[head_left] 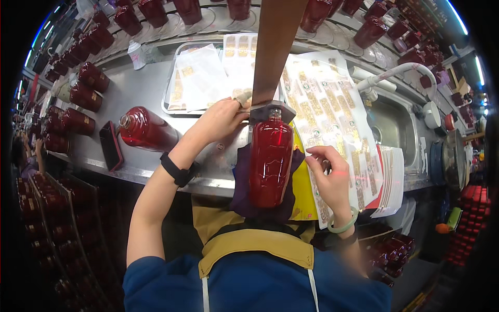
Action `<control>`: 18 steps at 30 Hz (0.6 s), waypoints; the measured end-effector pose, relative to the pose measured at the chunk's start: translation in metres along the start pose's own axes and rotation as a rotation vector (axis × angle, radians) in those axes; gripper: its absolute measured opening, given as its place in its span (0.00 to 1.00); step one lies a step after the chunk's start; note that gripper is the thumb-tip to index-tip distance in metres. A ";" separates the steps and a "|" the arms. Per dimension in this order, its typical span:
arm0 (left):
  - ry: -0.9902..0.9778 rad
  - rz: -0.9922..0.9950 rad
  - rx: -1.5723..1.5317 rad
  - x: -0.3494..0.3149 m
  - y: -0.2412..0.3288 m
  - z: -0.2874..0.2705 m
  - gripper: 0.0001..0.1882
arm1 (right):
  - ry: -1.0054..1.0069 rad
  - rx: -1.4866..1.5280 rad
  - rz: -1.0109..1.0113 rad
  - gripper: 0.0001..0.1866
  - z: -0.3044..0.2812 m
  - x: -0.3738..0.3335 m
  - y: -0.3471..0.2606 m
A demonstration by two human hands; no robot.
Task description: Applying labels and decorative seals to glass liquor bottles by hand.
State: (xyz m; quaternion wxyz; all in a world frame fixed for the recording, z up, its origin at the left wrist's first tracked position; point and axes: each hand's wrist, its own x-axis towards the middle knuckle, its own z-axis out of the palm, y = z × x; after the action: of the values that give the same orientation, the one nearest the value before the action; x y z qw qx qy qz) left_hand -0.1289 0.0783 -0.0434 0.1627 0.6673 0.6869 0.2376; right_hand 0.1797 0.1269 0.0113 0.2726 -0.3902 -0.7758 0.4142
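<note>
A glossy dark-red glass bottle [271, 161] lies on a dark purple cloth [241, 179] in front of me, its clear threaded neck against a metal bracket on an upright brown post [278, 47]. My left hand [226, 118] reaches to the post beside the bottle's neck; a pale wrap covers one finger, and the post hides the fingertips. Right of the bottle, my right hand [330, 174] hovers apart from it, thumb and forefinger bent together in a pinch. Whatever they hold is too small to make out. Under that hand spread sheets of gold labels [332, 99].
Left stand another red bottle [148, 130] and a phone in a red case [110, 145]. Behind, a metal tray [169, 101] carries label sheets. A sink [397, 125] with a white pipe is at right. Red bottles line a conveyor [218, 26] at the back.
</note>
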 end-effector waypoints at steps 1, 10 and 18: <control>-0.001 -0.007 0.001 -0.003 -0.005 0.002 0.10 | -0.021 0.012 0.000 0.08 0.001 -0.002 -0.002; 0.201 -0.152 -0.245 -0.012 -0.002 -0.001 0.13 | -0.103 0.035 -0.032 0.11 0.010 -0.022 -0.009; 0.763 -0.097 -0.245 -0.032 0.062 -0.022 0.22 | -0.069 0.216 -0.021 0.13 0.019 -0.017 -0.003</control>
State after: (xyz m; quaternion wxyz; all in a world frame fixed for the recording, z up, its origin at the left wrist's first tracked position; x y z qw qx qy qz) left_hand -0.0867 0.0435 0.0054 -0.0147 0.4737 0.6953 0.5403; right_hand 0.1740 0.1038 0.0024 0.2904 -0.3360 -0.7395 0.5058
